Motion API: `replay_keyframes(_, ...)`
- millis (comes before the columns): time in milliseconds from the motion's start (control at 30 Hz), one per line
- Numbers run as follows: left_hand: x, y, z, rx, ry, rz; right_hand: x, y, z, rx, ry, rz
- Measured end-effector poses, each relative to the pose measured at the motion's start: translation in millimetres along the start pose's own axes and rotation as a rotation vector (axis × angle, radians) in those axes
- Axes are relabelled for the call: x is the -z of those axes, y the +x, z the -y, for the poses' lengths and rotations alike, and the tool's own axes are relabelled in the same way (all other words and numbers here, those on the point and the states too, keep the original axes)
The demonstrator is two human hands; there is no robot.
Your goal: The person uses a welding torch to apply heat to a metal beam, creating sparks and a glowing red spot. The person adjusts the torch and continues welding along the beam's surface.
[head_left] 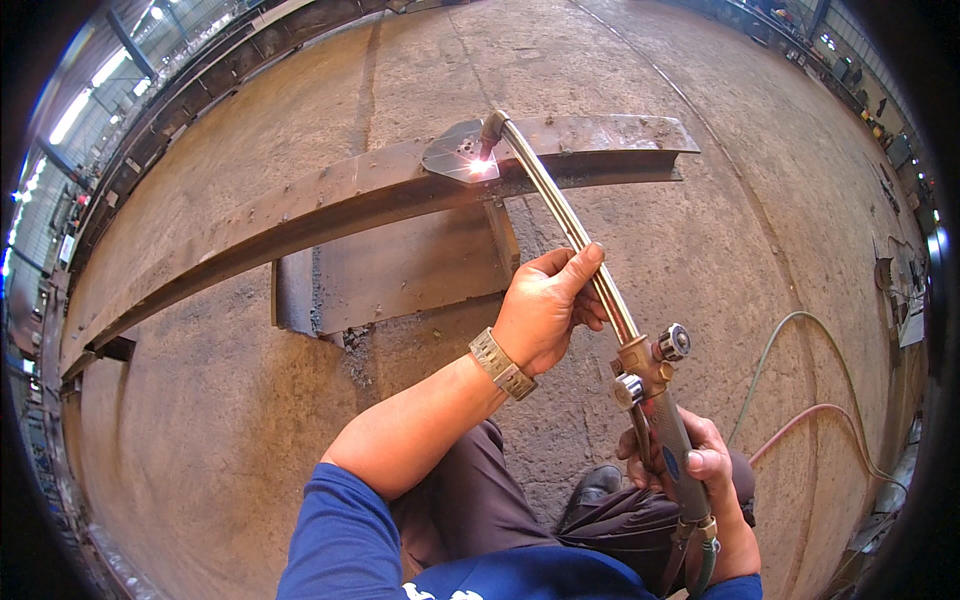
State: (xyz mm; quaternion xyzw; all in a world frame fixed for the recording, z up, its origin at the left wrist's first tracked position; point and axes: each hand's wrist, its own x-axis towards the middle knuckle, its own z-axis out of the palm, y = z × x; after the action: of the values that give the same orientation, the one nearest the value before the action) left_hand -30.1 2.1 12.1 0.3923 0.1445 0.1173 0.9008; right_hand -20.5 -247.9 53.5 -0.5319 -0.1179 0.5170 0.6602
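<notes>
A cutting torch [553,193] runs from my lap up to a steel plate. My right hand [705,455] is wrapped round its dark handle, below the brass valve body and two round knobs. Further up, my left hand [550,305] grips the metal tubes, thumb along the top; a watch is on that wrist. The angled torch head [493,128] points down at the small grey plate [447,153], which has several small holes. A bright glow with sparks shows at the plate's right edge, just under the nozzle. This plate lies on a long steel beam [270,205].
Under the beam stands a wider steel section [415,270] with grey debris beside it. A green hose [768,350] and a red hose [800,412] curve over the concrete floor [690,260] at right. My knees and a dark shoe [598,485] are close below the torch.
</notes>
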Motion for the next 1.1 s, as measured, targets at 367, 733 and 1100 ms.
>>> replay_keyframes(367,1.3,-0.8,-0.2,-0.006,-0.007,0.001,4.6,-0.8,0.5,-0.019,0.007,0.017)
replay_keyframes(733,1.3,-0.9,-0.1,-0.009,-0.007,-0.007,2.3,-1.1,2.5,-0.018,0.007,0.012)
replay_keyframes(1100,-0.8,-2.3,-1.4,-0.012,0.001,-0.002,-3.5,0.0,5.8,0.003,-0.046,-0.005)
